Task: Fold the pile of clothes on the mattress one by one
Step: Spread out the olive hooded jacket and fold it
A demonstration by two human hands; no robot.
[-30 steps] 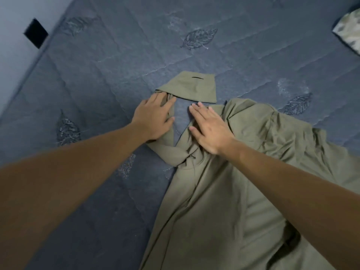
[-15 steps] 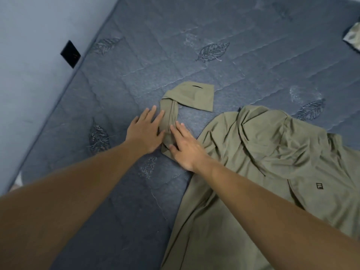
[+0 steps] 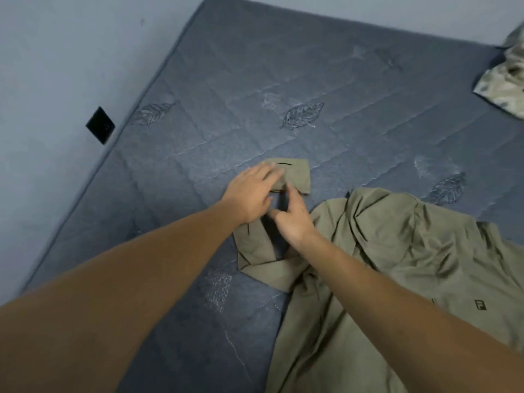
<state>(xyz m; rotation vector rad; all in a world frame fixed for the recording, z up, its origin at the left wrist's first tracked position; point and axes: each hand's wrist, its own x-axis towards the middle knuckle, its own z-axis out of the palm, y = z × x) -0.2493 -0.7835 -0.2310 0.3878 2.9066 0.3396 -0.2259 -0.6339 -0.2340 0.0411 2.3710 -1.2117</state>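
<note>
An olive-green hooded top (image 3: 397,265) lies spread on the blue-grey mattress (image 3: 255,89), with a small dark logo on its chest. Its sleeve (image 3: 256,248) runs up and to the left, twisted, and ends in a flat cuff (image 3: 297,174). My left hand (image 3: 252,191) rests with straight fingers on the cuff end of the sleeve. My right hand (image 3: 292,217) is just beside it, thumb and fingers closing on the sleeve fabric near the cuff; the contact itself is partly hidden by the hands.
A camouflage-patterned garment (image 3: 504,86) lies at the mattress's far right corner. A pale wall (image 3: 56,66) runs along the left edge, with a black square plate (image 3: 100,129) on it. Bare mattress stretches beyond the cuff.
Both hands have slid up the sleeve from the twisted part toward the cuff. The left hand now covers the cuff's near edge. The view has pulled back, showing more mattress and wall.
</note>
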